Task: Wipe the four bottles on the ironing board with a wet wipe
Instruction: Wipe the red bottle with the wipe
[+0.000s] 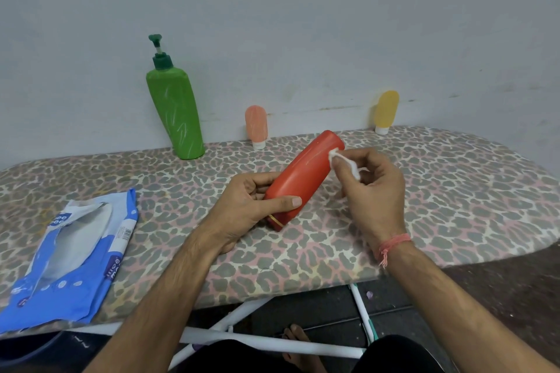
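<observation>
One red bottle (303, 179) slants toward one o'clock; left hand (251, 206) clasps its base, right hand (369, 185) (nearer top) pinches the wipe (342, 162).

The left hand (248, 206) covers the lower part of the red bottle (306, 179), so its cap end barely shows. Most of the wet wipe (342, 160) is bunched inside the right hand (372, 191). At eight o'clock the wipes packet (75, 254) is cut by the left edge, its lettering only partly readable. The worktop (454, 191) also runs off the left edge.
</observation>
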